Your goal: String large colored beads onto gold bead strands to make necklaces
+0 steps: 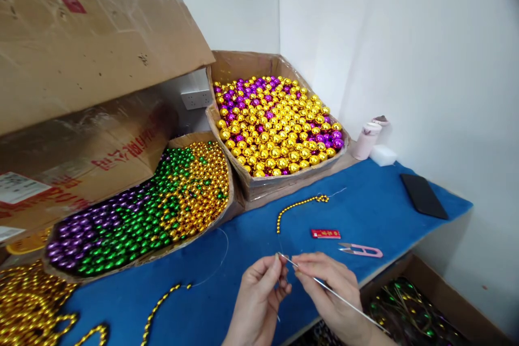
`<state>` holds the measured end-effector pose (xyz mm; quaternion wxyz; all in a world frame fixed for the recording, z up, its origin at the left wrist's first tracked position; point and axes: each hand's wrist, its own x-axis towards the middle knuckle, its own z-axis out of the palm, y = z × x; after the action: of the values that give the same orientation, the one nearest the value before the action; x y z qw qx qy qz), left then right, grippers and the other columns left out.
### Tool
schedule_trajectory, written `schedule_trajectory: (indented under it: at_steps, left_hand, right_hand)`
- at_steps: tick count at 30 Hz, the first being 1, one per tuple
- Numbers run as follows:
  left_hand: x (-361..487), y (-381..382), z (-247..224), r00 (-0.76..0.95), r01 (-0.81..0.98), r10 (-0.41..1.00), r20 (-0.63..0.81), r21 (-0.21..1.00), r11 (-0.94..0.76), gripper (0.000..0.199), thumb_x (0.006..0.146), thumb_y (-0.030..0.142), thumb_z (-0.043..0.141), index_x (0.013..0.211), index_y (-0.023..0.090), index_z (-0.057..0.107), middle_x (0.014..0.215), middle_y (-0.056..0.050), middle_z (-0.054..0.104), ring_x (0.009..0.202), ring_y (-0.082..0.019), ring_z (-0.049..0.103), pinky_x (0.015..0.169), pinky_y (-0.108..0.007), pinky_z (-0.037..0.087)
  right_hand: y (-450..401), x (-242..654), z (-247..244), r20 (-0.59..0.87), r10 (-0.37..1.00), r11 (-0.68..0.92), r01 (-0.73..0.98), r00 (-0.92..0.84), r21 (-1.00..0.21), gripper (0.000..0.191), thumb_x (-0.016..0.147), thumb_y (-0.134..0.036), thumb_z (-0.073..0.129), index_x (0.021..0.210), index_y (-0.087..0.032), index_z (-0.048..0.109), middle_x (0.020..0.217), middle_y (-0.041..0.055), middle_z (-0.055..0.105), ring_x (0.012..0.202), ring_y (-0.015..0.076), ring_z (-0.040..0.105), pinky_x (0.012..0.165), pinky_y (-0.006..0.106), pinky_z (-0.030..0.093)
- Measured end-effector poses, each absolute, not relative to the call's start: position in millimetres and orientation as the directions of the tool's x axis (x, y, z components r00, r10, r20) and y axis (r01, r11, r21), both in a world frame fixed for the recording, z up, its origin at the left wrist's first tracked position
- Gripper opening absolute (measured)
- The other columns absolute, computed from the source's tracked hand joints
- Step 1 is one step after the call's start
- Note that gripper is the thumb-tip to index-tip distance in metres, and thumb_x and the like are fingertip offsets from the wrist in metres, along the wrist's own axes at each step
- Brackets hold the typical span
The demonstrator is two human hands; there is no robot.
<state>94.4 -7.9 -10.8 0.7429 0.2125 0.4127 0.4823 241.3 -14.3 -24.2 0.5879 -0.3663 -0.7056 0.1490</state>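
Left hand and right hand, fingertips pinched shut, meet on a long thin metal needle above the blue felt-covered table. Just beyond the right hand lie pink thread snips and a small red packet. Farther off, a short gold bead strand; beyond it, a cardboard box of gold and purple balls.

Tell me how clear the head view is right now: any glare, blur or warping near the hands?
Head view: even, bright light with soft shadows; glare speckles the gold balls and the beads. The left hand and right hand are fairly sharp, and the needle reads clearly, but the thin thread is barely visible. Edges bow from the wide lens.
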Motion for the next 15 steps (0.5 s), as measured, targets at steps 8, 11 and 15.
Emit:
schedule_trajectory:
  at_steps: [8,11,15]
  left_hand:
    - [94.7,-8.2,-10.5,0.197,-0.548,0.893,-0.405,0.710,0.443,0.019,0.072,0.028,0.073,0.078,0.011,0.070,0.070,-0.002,0.056,0.061,-0.008,0.050,0.058,-0.020,0.046]
    - [94.6,-8.0,-10.0,0.197,-0.551,0.890,-0.412,0.704,0.448,0.019,0.070,0.029,0.074,0.079,0.011,0.070,0.069,-0.002,0.057,0.060,-0.008,0.050,0.058,-0.020,0.046]
    - [95.0,-7.1,-9.8,0.198,-0.561,0.884,-0.424,0.691,0.457,0.021,0.069,0.029,0.075,0.079,0.011,0.070,0.070,-0.002,0.057,0.060,-0.007,0.050,0.058,-0.020,0.046]
  right_hand:
    - [-16.1,242.3,-25.8,0.702,0.710,0.678,0.329,-0.059,-0.657,0.030,0.079,-0.003,0.062,0.102,-0.022,0.063,0.095,0.0031,0.071,0.088,0.0166,0.067,0.078,0.029,0.054]
    - [-16.6,241.5,-24.9,0.705,0.707,0.680,0.331,-0.060,-0.654,0.029,0.079,-0.004,0.062,0.101,-0.022,0.063,0.094,0.0033,0.072,0.088,0.0169,0.067,0.078,0.029,0.055]
    - [-16.3,239.7,-22.7,0.709,0.704,0.681,0.328,-0.046,-0.655,0.025,0.079,-0.005,0.062,0.098,-0.021,0.064,0.091,0.0035,0.072,0.085,0.0169,0.068,0.076,0.029,0.056]
